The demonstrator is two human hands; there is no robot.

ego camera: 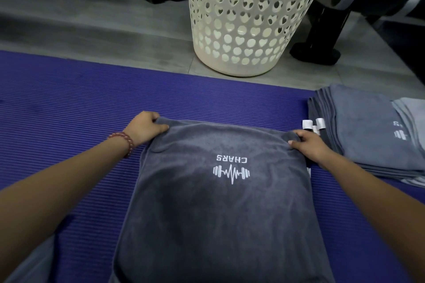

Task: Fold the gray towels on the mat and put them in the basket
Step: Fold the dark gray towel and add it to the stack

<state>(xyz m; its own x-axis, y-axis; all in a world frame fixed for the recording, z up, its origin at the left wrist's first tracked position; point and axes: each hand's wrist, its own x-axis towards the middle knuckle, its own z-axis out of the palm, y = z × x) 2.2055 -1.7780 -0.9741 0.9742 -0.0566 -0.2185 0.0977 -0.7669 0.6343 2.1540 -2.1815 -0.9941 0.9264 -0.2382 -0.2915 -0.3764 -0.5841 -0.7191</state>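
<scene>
A dark gray towel (220,209) with a white "CHARS" barbell logo lies on the purple ribbed mat (69,103), running from the bottom edge of the view up to its middle. My left hand (145,127), with a red bead bracelet on its wrist, pinches the towel's far left corner. At the far right corner, my right hand (309,143) grips the cloth, which is bunched under the fingers. Beyond the mat, on the floor, stands a cream basket (241,53) with heart-shaped and round holes; its rim is out of view.
A stack of gray towels (368,135) with white tags sits at the mat's right side, close to my right hand. Gray tiled floor lies behind the mat. Black equipment legs (319,37) stand right of the basket, and dark objects at the top left.
</scene>
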